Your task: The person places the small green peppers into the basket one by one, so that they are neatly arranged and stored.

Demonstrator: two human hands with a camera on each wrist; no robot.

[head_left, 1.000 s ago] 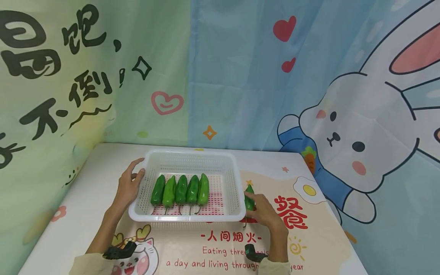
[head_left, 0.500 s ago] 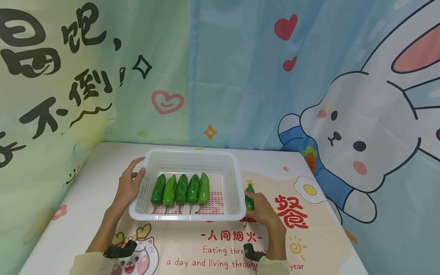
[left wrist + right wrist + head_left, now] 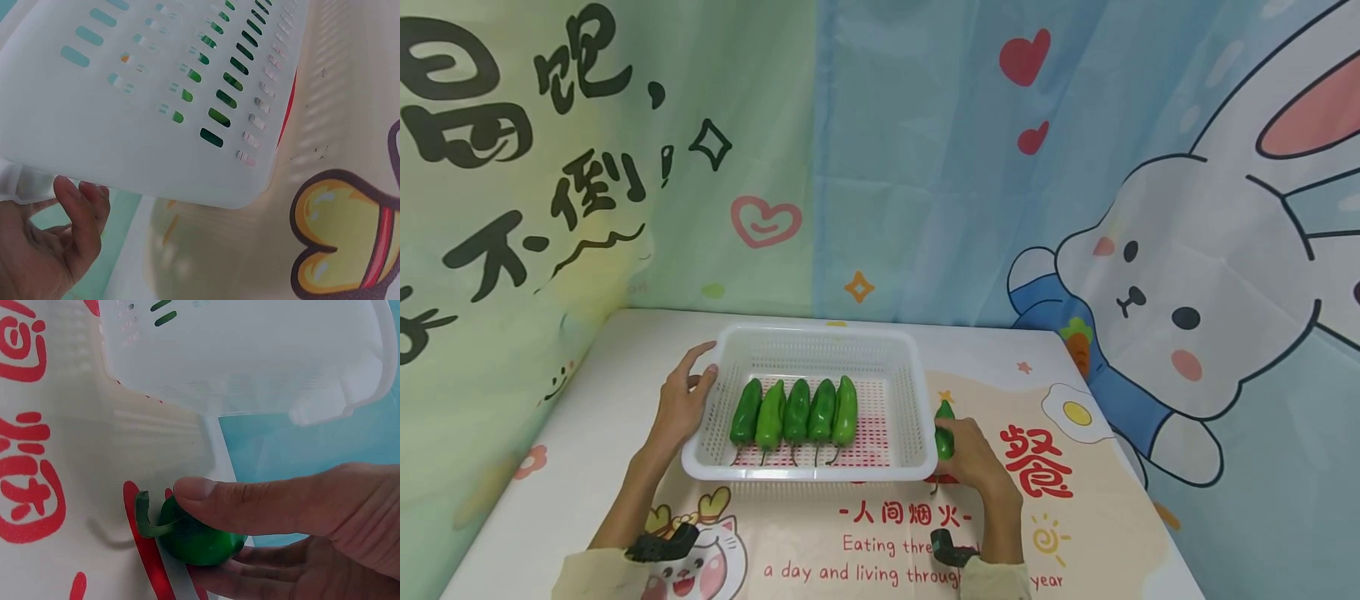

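Note:
A white plastic basket (image 3: pixel 820 475) with slotted walls stands on the table, holding a row of several green peppers (image 3: pixel 796 412). My left hand (image 3: pixel 681 404) is at the basket's left end, with fingertips against its rim; in the left wrist view the fingertips (image 3: pixel 72 190) meet the outside of the white wall. My right hand (image 3: pixel 973 454) pinches another green pepper (image 3: pixel 200 544) between thumb and fingers, just outside the basket's right end. This pepper points away from me with its curved stem toward me, and the fingers partly cover it.
The table cover (image 3: pixel 880 533) bears red lettering, a cat, a fried egg and a sun as prints. Behind the table hangs a curtain (image 3: pixel 910 167) with a printed rabbit. A dark strap mount (image 3: pixel 662 546) sits at the left wrist and another mount (image 3: pixel 951 550) at the right.
The scene sits very slightly higher in the head view. The right forearm has shifted a little to the left; both hands keep their places at the basket and the pepper.

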